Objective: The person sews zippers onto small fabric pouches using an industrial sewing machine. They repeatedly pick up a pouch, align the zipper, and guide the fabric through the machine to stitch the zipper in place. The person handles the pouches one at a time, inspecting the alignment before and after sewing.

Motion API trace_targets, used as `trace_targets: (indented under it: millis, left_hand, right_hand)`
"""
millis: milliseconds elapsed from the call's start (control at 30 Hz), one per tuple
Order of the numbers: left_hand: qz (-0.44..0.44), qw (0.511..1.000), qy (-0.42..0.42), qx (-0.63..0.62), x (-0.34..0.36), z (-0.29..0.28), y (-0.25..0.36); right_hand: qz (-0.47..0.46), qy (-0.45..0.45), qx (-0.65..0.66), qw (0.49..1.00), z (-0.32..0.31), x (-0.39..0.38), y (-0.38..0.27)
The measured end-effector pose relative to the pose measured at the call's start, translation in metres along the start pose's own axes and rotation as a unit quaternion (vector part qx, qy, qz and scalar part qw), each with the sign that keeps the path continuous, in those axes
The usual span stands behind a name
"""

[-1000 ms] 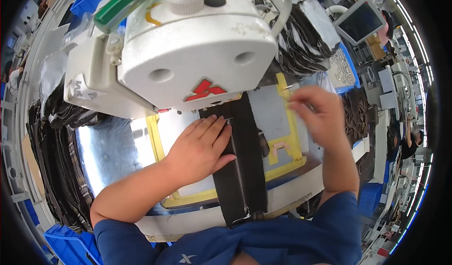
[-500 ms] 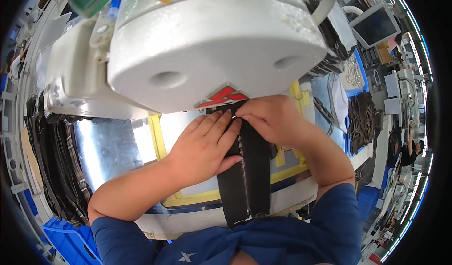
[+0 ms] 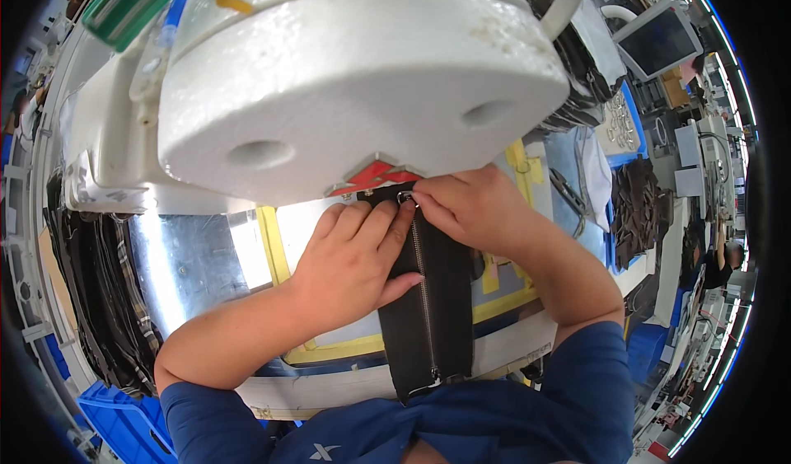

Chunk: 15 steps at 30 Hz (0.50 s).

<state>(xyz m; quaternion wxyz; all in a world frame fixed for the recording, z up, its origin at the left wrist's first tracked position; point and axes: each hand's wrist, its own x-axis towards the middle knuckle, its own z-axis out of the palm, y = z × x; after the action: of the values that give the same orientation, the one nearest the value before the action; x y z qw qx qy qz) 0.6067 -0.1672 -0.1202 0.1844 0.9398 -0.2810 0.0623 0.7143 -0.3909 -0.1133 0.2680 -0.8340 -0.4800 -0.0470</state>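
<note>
Work in hand, as judged from the view: positioning a small metal fitting (image 3: pixel 404 197) at the top end of a zip (image 3: pixel 428 311) set lengthwise in a black fabric piece (image 3: pixel 451 324). The fabric lies on the surface (image 3: pixel 194 258), running from near the centre of the view down to six o'clock, its upper end close under the front of a white machine head (image 3: pixel 354 101) at twelve o'clock. The left hand (image 3: pixel 350 254), toward eight o'clock from the centre, lies palm down on the fabric's left side, its grip not closed on anything visible; its index fingertip touches the fitting. The right hand (image 3: pixel 474 213), at three o'clock, has its grip closed in a pinch of thumb and forefinger, apparently on the fitting; the exact hold is partly hidden by the fingers. In the inspector's judgement, the next move calls for small fingertip adjustment to seat the fitting squarely over the zip, with the left palm keeping the fabric flat and fingers clear of the machine. Yellow tape (image 3: pixel 503 303) marks the surface at four o'clock. A dark hand tool (image 3: pixel 568 199) lies at three o'clock, well apart from the work; a tray (image 3: pixel 633 97) of metal parts stands at two o'clock.
</note>
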Motion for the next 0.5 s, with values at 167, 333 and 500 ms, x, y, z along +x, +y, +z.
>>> trace_targets:
  millis: [167, 333, 500]
  left_hand:
    - [0.009, 0.999, -0.011, 0.048, 0.002, -0.002, 0.0]
    - [-0.016, 1.0, -0.021, 0.012, 0.006, -0.004, -0.001]
    - [-0.023, 1.0, -0.012, -0.004, 0.007, -0.007, -0.005]
  right_hand:
    - [0.037, -0.015, -0.04, 0.998, 0.006, 0.014, 0.0]
    - [0.045, -0.011, -0.021, 0.999, 0.005, 0.019, 0.0]
    - [0.071, -0.053, 0.008, 0.996, -0.001, 0.001, -0.01]
